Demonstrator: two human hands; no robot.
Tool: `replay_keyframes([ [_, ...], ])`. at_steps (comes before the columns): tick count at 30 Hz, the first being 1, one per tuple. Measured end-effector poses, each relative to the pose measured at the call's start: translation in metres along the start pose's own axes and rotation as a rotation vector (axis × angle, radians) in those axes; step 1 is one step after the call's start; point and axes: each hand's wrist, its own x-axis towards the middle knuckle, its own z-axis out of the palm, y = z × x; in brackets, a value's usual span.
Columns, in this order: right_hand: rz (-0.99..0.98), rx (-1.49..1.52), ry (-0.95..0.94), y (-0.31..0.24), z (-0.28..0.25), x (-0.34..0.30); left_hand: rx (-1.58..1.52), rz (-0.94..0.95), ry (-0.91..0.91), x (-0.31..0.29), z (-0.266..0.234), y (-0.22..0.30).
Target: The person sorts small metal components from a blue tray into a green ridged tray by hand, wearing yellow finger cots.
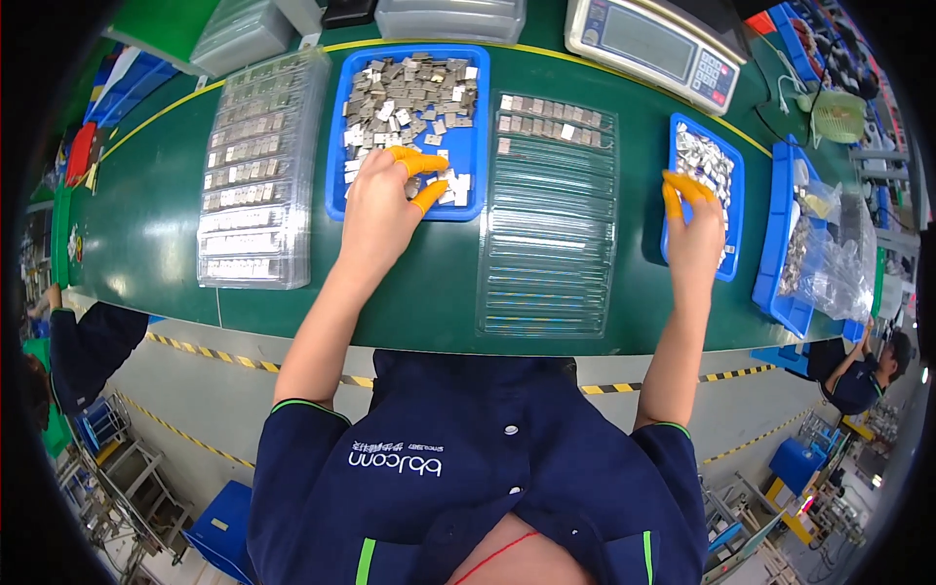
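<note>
My left hand (378, 210) is over the near part of a blue tray (334, 185) of small flat metal pieces (409, 93). Yellow finger cots cover its thumb and forefinger, whose tips are apart above the pieces. My right hand (696, 239), also in yellow finger cots, is at the left rim of a smaller blue tray (733, 255) heaped with small shiny parts (704, 156). Its fingertips come together; anything between them is too small to make out. Between my hands lies a clear ribbed plastic tray (546, 263), with metal pieces in its far rows and bare grooves nearer me.
On the left stands a stack of clear trays (255, 175) filled with rows of pieces. A scale (648, 49) and a clear plastic box (448, 19) are at the back. Another blue bin (777, 263) with plastic bags (843, 253) sits far right. Co-workers are at both sides.
</note>
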Motion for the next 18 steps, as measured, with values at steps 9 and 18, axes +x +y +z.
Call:
replay_keyframes([
  [9, 0.307, 0.079, -0.267, 0.057, -0.012, -0.029, 0.039, -0.089, -0.286, 0.017, 0.008, 0.007],
  [18, 0.523, 0.105, -0.129, 0.056, -0.015, -0.019, -0.312, -0.35, -0.226, 0.017, 0.005, 0.007],
])
